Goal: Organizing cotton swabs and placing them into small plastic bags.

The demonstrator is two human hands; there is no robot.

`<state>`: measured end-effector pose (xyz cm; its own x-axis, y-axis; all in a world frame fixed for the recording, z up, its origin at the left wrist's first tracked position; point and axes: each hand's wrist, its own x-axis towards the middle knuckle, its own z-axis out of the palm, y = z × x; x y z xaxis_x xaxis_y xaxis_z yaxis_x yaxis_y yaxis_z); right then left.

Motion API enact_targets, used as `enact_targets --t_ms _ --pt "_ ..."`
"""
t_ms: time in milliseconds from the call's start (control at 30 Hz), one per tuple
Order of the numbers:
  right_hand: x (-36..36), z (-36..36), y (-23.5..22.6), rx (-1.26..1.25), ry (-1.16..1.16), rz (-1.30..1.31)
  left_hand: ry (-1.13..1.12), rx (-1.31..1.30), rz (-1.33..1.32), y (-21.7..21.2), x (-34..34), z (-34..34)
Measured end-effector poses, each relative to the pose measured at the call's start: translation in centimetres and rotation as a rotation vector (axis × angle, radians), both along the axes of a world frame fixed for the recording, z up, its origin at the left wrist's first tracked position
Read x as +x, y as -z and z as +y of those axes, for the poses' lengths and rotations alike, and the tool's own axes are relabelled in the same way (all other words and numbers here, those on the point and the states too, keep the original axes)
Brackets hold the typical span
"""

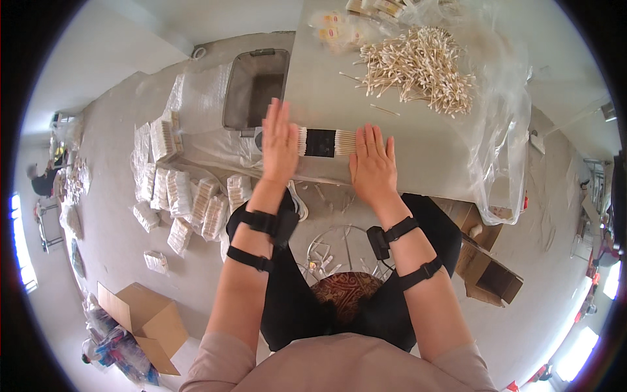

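A row of cotton swabs (321, 142) wrapped by a black band lies near the front edge of a grey table (418, 163). My left hand (279, 142) stands on edge, fingers straight, pressed against the left end of the row. My right hand (372, 163) rests flat beside the right end, fingers spread. Both wrists carry black straps. A loose heap of cotton swabs (421, 68) lies farther back on the table.
A clear plastic sheet (503, 130) drapes the table's right side. Small packets (339, 29) lie at the far edge. On the floor to the left are bundled swab packs (186, 199), a grey bin (256, 88) and an open cardboard box (147, 320). Another box (490, 274) sits right.
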<state>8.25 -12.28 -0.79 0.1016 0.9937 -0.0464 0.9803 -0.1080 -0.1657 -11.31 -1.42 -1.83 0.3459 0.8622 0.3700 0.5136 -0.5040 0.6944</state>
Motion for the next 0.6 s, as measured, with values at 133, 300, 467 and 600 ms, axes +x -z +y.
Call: enact_targets --t_ms 133,300,467,600 --pt "0.2 0.2 0.4 0.041 0.004 0.019 -0.119 -0.079 0.28 1.6 -2.8 2.1" --pt "-0.1 0.2 1.0 0.044 0.016 0.032 -0.05 -0.135 0.348 2.9 -3.1 2.4" --pt "-2.5 1.4 0.4 0.077 -0.051 0.08 -0.014 -0.196 0.212 3.3 -3.2 2.4" --pt "-3.6 1.8 0.8 0.118 -0.04 0.09 0.01 -0.218 0.176 3.5 -3.2 2.4"
